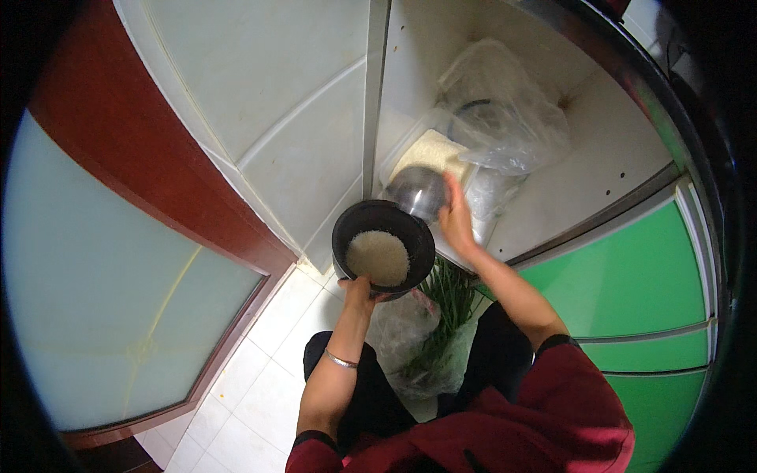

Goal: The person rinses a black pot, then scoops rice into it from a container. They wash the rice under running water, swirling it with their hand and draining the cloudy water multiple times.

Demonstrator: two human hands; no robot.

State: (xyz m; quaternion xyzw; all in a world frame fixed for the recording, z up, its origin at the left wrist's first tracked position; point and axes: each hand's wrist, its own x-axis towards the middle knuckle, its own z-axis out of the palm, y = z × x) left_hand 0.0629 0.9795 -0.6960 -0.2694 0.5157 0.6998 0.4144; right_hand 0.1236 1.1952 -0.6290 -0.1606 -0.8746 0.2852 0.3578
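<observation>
My left hand (pixel 361 290) grips the near rim of a dark, round cooking pot (pixel 424 251), thumb on the edge. White rice grains (pixel 378 258) cover the middle of its bottom. In my right hand (pixel 455 219) is a metal bowl (pixel 419 190), slightly blurred, held by its right side. The bowl is beside the pot's far right rim and above a container of rice (pixel 432 148) inside the open cabinet. What the bowl holds cannot be told.
A clear plastic bag (pixel 508 112) lies behind the rice container. Green leafy stalks (pixel 446 295) in a plastic bag are on the floor between my knees. Green cabinet fronts (pixel 627 272) are on the right; a red-brown framed glass door (pixel 236 266) is on the left.
</observation>
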